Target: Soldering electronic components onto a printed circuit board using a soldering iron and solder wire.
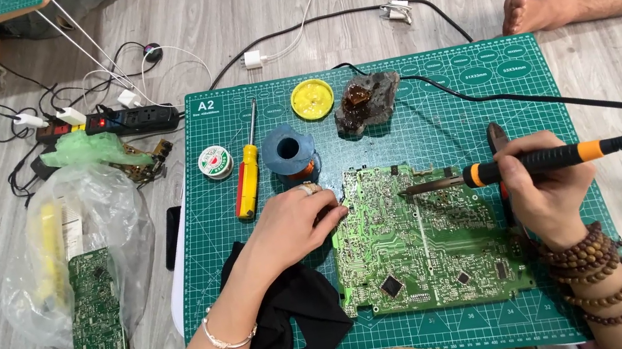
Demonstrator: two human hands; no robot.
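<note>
Head view: a person sits on the floor over a green cutting mat (416, 98) that carries the work.
Circuit board: the large green circuit board (423, 240) lies flat toward the mat's near edge, about midway between its left and right edges.
Right hand: the right hand (543, 190) has its grip closed around the handle of a soldering iron (532, 161).
Iron's axis: the iron lies nearly level, its long axis running left to right along the board's far edge, tip pointing left and resting at the board's far part, cord trailing off to the right.
Left hand: the left hand (297, 219) rests at the board's left edge, fingers curled in a narrow grip; whether they pinch solder wire or only steady the board I cannot tell.
Key relation: the tip sits just right of the left fingertips, near but apart from them; the right hand is well back along the handle.
Nearby: a red-and-yellow screwdriver (248, 178) and a blue spool (289, 153) lie near the mat's far-left corner; a black cloth (302, 319) lies under the left forearm.
</note>
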